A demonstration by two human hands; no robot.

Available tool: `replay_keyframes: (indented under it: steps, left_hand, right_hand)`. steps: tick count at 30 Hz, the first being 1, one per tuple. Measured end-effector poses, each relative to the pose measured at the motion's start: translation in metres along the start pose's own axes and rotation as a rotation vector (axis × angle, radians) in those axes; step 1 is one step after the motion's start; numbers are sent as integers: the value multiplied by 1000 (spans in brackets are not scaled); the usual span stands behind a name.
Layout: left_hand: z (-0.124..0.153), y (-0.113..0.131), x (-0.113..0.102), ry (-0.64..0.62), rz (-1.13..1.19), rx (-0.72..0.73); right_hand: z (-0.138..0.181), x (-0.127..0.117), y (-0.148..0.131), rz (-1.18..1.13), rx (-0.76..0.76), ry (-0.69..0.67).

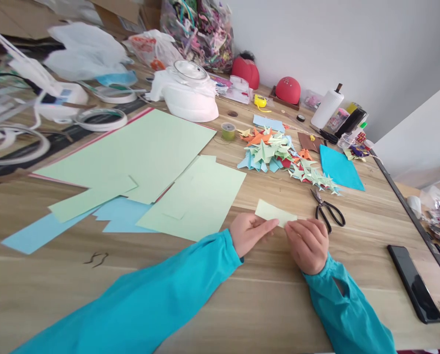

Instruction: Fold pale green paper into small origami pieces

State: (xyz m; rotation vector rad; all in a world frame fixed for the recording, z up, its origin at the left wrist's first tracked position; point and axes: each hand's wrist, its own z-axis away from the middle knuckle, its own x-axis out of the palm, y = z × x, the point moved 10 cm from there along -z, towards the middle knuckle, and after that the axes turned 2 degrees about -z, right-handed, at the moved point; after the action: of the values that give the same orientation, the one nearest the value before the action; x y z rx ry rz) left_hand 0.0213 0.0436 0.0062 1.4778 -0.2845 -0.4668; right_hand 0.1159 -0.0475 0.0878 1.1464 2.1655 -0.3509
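A small pale green paper piece lies on the wooden table in front of me. My left hand pinches its near left edge with fingers pressed together. My right hand is curled over its right end, knuckles up, fingers bent onto the paper. Both arms wear teal sleeves. Black scissors lie just right of my right hand, not touched.
Large pale green sheets and light blue sheets cover the left. A heap of folded paper shapes and a blue sheet lie behind. A black phone rests at right. A white helmet-like object, tape rolls and bags crowd the back.
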Motion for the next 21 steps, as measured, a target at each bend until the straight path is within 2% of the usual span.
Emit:
replay_keyframes:
  steps: [2, 5, 8, 12, 14, 16, 18, 21]
  left_hand:
    - [0, -10, 9, -28, 244, -109]
    - [-4, -13, 11, -44, 504, -147]
    - [-7, -15, 8, -34, 621, -182]
    - [-9, -17, -7, 63, 663, -204]
    - [-10, -16, -13, 88, 667, -199]
    - [-11, -16, -12, 76, 669, -203]
    - [-10, -16, -5, 28, 669, -211]
    - [-8, -15, 9, -63, 651, -202]
  right_hand:
    - [-1, 4, -9, -34, -49, -43]
    - [-4, 6, -11, -41, -57, -61]
    - [-6, 4, -6, -19, -24, -49]
    - [-6, -6, 8, 3, 77, 30]
    - [-4, -12, 19, -29, 180, 89]
    - [2, -11, 35, -131, 347, 109]
    - [13, 0, 51, -291, 569, 81]
    - [32, 30, 64, -605, 890, 7]
